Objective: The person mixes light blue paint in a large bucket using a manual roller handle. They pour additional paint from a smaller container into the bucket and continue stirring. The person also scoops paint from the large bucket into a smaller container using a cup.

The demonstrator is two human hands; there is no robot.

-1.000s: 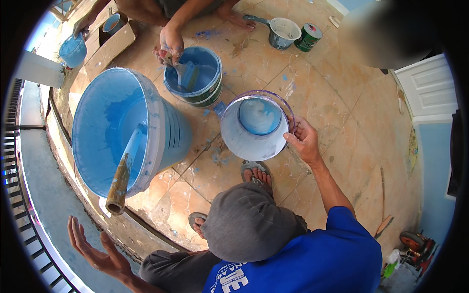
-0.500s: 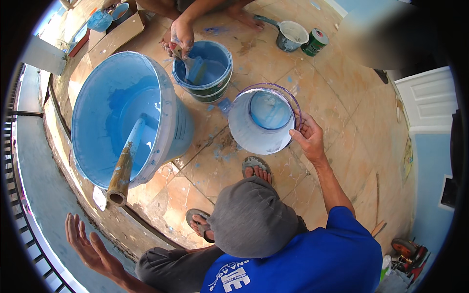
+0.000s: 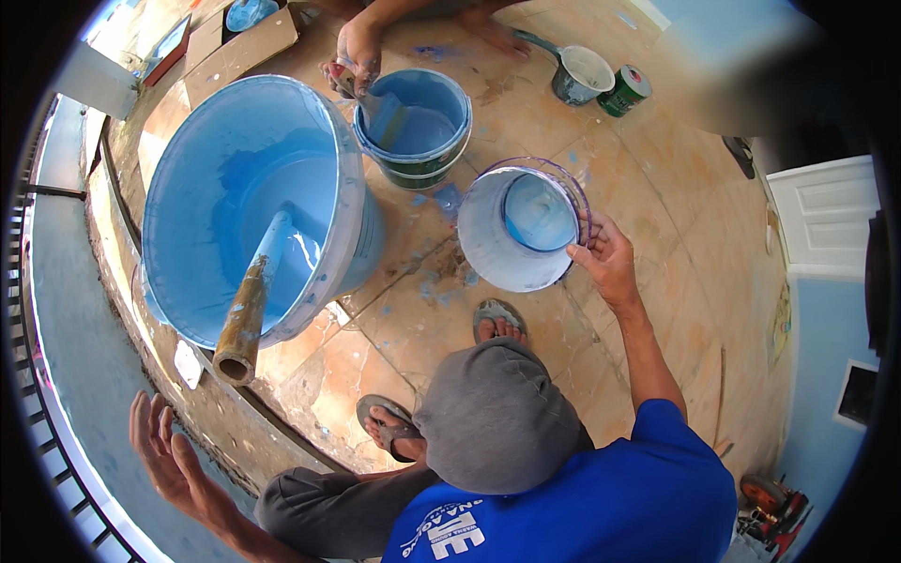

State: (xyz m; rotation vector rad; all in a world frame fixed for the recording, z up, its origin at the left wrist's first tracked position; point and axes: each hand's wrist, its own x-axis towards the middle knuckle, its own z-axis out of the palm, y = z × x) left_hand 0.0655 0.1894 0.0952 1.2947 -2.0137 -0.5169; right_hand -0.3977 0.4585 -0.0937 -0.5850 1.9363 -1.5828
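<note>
My right hand (image 3: 608, 261) grips the rim and purple-edged side of a white bucket (image 3: 481, 246), thumb over the edge. The bucket is tilted, its mouth facing up, with light blue paint at its bottom. Away from everything, my left hand (image 3: 176, 460) is held out at the lower left with fingers spread, nothing in it. Nearest to it is a large tub (image 3: 211, 131) of blue paint, from which a bamboo pole (image 3: 246, 314) leans out. A co-worker's hand (image 3: 358, 52) holds a paintbrush (image 3: 383, 122) inside a smaller pail (image 3: 422, 171) of blue paint.
At the back right stand a small dipper (image 3: 582, 70) with a handle and a green can (image 3: 626, 91). A cardboard box (image 3: 239, 58) lies at the far left. Blue splashes mark the tiled floor (image 3: 657, 272). A low wall (image 3: 80, 310) with a railing runs along the left.
The whole view has swung slightly, so the tub, pail and white bucket appear a little further right. My right hand keeps its grip on the white bucket; my left stays spread.
</note>
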